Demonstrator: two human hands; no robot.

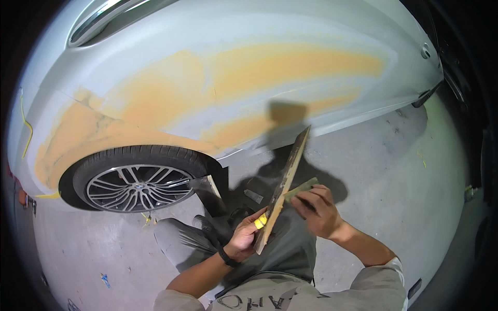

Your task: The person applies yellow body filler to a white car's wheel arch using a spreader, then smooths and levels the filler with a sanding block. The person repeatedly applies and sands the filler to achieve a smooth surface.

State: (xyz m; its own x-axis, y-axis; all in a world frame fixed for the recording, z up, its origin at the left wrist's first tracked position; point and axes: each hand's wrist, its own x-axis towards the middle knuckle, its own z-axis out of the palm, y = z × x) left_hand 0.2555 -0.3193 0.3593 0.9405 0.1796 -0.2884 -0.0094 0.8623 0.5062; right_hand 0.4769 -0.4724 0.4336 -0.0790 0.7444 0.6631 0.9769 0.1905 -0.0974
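In front of my lap, my left hand (248,236) grips a long, thin mixing board (288,179) that is tilted steeply, its edge smeared with tan putty. Something bright yellow (261,221) sits at my left thumb; I cannot tell what it is. My right hand (319,211) is closed on a flat putty spreader (302,189), which meets the board's right edge. Beyond both hands is the silver car body (228,31), with broad patches of orange filler (155,98) over its side and wheel arch.
The car's wheel (139,187) stands left of my knees. Beside the tyre is a dark panel with a pale edge (213,186). A small grey scrap (253,196) lies on the concrete floor (384,207), and a blue scrap (105,280) lies at lower left.
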